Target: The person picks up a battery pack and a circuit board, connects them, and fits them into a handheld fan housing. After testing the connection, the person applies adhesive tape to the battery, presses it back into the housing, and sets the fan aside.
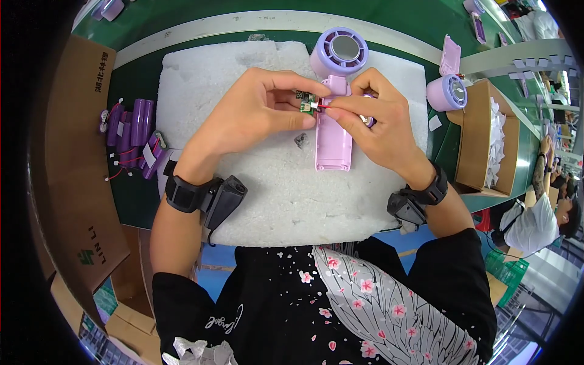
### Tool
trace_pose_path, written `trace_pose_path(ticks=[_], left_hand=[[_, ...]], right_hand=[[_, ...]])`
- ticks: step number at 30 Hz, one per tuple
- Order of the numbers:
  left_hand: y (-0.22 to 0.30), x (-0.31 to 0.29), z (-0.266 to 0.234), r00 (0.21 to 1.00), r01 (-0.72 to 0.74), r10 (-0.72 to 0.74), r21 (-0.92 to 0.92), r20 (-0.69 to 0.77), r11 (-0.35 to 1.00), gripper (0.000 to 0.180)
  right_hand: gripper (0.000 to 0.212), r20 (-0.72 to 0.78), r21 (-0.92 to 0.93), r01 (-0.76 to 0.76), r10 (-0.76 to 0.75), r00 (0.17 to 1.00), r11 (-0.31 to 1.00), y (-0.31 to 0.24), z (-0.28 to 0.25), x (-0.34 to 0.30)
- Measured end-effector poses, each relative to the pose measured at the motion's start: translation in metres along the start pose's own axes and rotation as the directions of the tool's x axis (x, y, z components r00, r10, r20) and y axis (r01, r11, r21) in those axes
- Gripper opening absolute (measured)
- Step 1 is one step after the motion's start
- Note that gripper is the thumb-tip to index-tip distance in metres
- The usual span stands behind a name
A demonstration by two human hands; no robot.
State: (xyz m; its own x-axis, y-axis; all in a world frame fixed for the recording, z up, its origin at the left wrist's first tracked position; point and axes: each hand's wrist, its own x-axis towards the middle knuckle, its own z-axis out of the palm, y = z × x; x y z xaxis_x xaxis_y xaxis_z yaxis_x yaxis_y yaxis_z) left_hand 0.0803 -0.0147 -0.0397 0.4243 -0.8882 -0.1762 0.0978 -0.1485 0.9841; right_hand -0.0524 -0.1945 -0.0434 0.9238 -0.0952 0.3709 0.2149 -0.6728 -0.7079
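A lilac handheld fan lies on a white foam pad, round head far from me, open pink handle shell toward me. My left hand pinches a small green circuit board just left of the fan's neck. My right hand holds thin red wires at the board's right edge and rests over the handle. Both wrists wear black straps with small boxes.
Several purple battery cells with red wires lie left of the pad on the green table. Another lilac fan with a raised pink cover stands at right beside a cardboard box of white pieces. Another person sits at far right.
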Motion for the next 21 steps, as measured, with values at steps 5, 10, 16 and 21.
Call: trace_pose_path(ticks=[5,10,16,21], left_hand=[[0.0004,0.0006,0.0019,0.997,-0.075,0.071,-0.121,-0.033,0.990,0.030],[0.0031,0.0006,0.0003,0.999,-0.020,0.018,-0.057,-0.041,0.998,0.043],[0.0012,-0.0005,0.0036,0.995,-0.058,0.053,-0.062,-0.086,0.996,0.036],[0.0012,-0.0002,0.0092,0.985,-0.112,0.111,0.003,-0.129,0.994,0.032]], right_hand=[[0.013,0.008,-0.009,0.026,-0.026,1.000,1.000,-0.0007,0.0002,0.0004],[0.012,-0.026,-0.005,0.009,-0.009,1.000,1.000,0.0014,0.0021,-0.0019],[0.010,-0.024,-0.016,0.023,-0.024,0.999,1.000,0.0002,0.0027,-0.0011],[0.014,0.041,-0.059,0.058,-0.056,0.998,0.997,0.0025,0.0002,-0.0017]])
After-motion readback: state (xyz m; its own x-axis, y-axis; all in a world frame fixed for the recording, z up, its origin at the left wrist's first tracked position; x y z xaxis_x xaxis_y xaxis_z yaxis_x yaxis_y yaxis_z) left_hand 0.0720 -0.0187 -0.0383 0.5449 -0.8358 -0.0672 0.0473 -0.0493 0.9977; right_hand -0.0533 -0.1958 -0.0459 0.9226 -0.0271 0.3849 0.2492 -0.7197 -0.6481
